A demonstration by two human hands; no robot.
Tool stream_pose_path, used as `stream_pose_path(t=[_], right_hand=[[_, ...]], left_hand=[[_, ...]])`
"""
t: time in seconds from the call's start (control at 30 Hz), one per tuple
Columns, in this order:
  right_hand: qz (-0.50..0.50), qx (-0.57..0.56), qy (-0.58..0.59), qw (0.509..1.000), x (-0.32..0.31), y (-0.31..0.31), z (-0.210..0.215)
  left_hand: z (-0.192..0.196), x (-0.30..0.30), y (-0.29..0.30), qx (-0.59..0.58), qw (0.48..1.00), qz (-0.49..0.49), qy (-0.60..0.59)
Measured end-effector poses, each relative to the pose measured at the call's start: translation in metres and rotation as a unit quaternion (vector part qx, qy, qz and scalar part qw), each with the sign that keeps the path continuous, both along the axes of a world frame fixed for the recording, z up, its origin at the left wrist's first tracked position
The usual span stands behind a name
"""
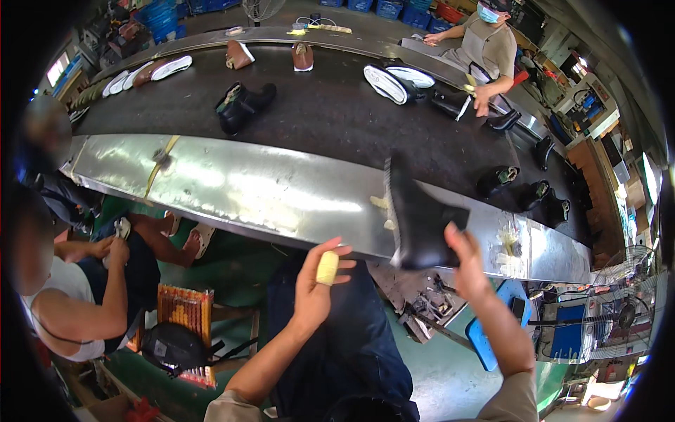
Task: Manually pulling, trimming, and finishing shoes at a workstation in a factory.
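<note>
Green floor (443, 376) shows below the shiny metal ledge (274, 186). The left hand (318, 281), fingers loosely spread, leaves a gap to the smooth black boot (425, 225), which the right hand (469, 267) pinches between thumb and partly hidden fingers, over the ledge's edge. Beyond spreads a dark, matte worktop (323, 116).

A broad black conveyor belt (330, 126) runs through this workshop, its near edge bordered by a steel ledge (271, 190) that throws back a hard white glare. Underfoot, on the belt's near side, the floor (446, 376) is green. A bead-covered chair (186, 306) stands toward the belt's left end, a caged fan (622, 314) by its right. Blue plastic crates (389, 8) line up beyond its far side; a bright window (59, 72) shows past its left end.
</note>
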State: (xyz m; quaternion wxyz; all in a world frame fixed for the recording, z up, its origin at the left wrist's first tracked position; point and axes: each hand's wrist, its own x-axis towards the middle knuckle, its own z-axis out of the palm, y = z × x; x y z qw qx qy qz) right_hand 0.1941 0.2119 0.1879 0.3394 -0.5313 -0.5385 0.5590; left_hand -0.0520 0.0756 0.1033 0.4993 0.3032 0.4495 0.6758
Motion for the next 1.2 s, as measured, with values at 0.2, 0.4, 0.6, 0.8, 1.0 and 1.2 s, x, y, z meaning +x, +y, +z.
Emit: stream_pose_path(t=[0.2,0.4,0.6,0.8,1.0,1.2], right_hand=[[-0.101,0.22,-0.294,0.925,0.072,0.19,-0.021],[-0.097,0.387,-0.55,0.734,0.095,0.227,-0.059],[0.053,0.562,-0.461,0.685,0.004,0.299,-0.012],[-0.005,0.475,-0.556,0.682,-0.043,0.512,-0.056],[-0.001,0.458,-0.639,0.618,-0.091,0.642,-0.083],[0.007,0.508,-0.682,0.526,-0.113,0.616,-0.066]], left_hand=[[-0.006,-0.046,0.043,0.005,0.991,0.065,0.12],[-0.022,-0.102,0.077,0.023,0.852,0.151,0.502],[-0.01,-0.097,0.087,-0.044,0.728,0.08,0.679],[0.003,-0.096,0.09,-0.075,0.738,0.057,0.668],[0.003,-0.096,0.083,-0.09,0.726,0.064,0.679],[0.013,-0.098,0.088,-0.085,0.708,0.063,0.698]])
